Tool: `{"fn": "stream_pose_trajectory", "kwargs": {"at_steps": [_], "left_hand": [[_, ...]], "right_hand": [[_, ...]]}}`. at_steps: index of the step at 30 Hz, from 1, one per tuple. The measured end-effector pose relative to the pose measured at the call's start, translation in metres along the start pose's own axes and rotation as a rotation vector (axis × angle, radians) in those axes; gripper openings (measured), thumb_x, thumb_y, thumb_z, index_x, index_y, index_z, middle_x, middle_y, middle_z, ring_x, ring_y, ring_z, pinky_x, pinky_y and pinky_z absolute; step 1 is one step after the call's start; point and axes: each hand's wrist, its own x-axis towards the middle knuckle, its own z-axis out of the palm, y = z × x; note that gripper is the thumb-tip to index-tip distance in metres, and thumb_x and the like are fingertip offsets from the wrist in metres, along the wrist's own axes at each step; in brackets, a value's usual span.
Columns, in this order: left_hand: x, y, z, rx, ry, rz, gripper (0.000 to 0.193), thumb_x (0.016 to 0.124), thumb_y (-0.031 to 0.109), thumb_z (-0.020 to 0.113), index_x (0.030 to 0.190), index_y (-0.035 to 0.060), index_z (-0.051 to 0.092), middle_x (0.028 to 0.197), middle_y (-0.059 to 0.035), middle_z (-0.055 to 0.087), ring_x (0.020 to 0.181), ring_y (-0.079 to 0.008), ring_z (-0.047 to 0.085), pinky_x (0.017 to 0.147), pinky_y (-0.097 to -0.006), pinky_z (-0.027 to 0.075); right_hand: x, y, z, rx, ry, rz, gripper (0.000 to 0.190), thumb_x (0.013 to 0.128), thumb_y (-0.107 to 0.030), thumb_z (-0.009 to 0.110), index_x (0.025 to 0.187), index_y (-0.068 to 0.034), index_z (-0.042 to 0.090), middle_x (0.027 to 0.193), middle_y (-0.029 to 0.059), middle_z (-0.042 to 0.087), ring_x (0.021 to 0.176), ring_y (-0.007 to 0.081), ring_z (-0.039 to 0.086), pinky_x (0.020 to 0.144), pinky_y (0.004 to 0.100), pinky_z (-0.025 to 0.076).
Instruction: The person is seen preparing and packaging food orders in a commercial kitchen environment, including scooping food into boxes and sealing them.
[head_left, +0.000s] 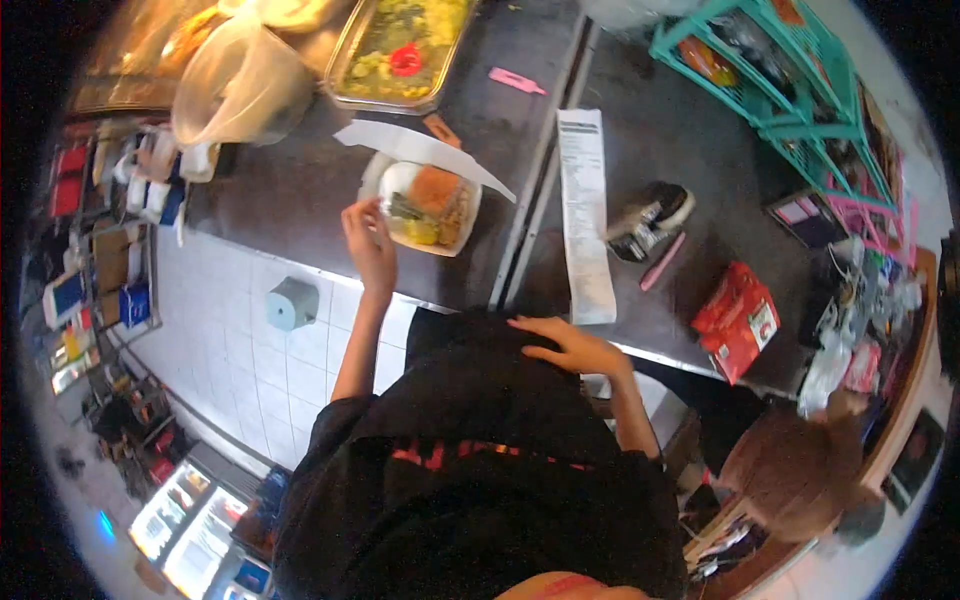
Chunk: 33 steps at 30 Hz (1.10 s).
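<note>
An open paper food box (469, 234) stands on the dark table, its white lid flap (427, 150) folded back. White rice (397, 180), a browned, breaded-looking piece (435, 189), green beans (407, 208) and yellow food (421, 232) fill it. At the box's left rim is my left hand (371, 244), fingers bent; whether they grip the rim or anything else is unclear. My right hand (576, 346) lies against the front of my black shirt (480, 375) by the table edge, fingers spread and holding nothing.
Behind the box sits a clear tray of yellow food (397, 67) beside a translucent plastic container (232, 82). Rightward are a long printed paper strip (587, 217), a pink marker (663, 261), a red packet (739, 322) and teal baskets (795, 120). Another person (795, 465) is at right.
</note>
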Motion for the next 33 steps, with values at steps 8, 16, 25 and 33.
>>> {"fn": "stream_pose_trajectory", "kwargs": {"at_steps": [8, 16, 25, 33], "left_hand": [[-0.071, 0.087, 0.117, -0.219, -0.641, 0.465, 0.053, 0.068, 0.028, 0.062, 0.11, 0.0038, 0.043, 0.112, -0.0164, 0.04, 0.111, -0.0338, 0.032, 0.092, -0.0436, 0.027], [-0.071, 0.074, 0.159, 0.08, -0.731, 0.552, 0.082, 0.055, 0.044, 0.068, 0.121, 0.006, 0.036, 0.13, -0.0071, 0.027, 0.124, -0.0341, 0.01, 0.096, -0.056, 0.007], [-0.059, 0.067, 0.16, 0.149, -0.822, 0.658, 0.105, 0.042, 0.055, 0.069, 0.125, 0.0047, 0.029, 0.134, -0.006, 0.019, 0.125, -0.0341, 0.005, 0.095, -0.0582, 0.002], [-0.06, 0.069, 0.162, 0.044, -0.815, 0.639, 0.108, 0.038, 0.049, 0.071, 0.124, 0.0007, 0.028, 0.134, -0.0087, 0.02, 0.125, -0.0339, 0.006, 0.096, -0.0566, 0.004]], "right_hand": [[-0.058, 0.105, -0.069, -0.785, 1.019, 0.863, 0.038, 0.074, -0.039, 0.054, 0.075, -0.001, 0.052, 0.07, 0.0154, 0.057, 0.069, 0.0357, 0.057, 0.061, 0.0425, 0.045], [-0.076, 0.036, -0.049, -0.625, 0.735, 0.982, 0.025, 0.076, -0.027, 0.051, 0.079, -0.002, 0.05, 0.074, 0.019, 0.057, 0.071, 0.037, 0.056, 0.061, 0.0443, 0.045], [-0.003, 0.015, -0.055, -0.624, 0.568, 0.581, 0.023, 0.081, -0.02, 0.044, 0.099, -0.007, 0.049, 0.068, 0.0206, 0.056, 0.065, 0.0369, 0.055, 0.057, 0.0452, 0.044], [-0.006, 0.015, -0.04, -0.736, 0.478, 0.715, 0.027, 0.081, -0.02, 0.039, 0.106, -0.017, 0.048, 0.062, 0.0185, 0.056, 0.058, 0.0359, 0.056, 0.052, 0.0461, 0.044]]}}
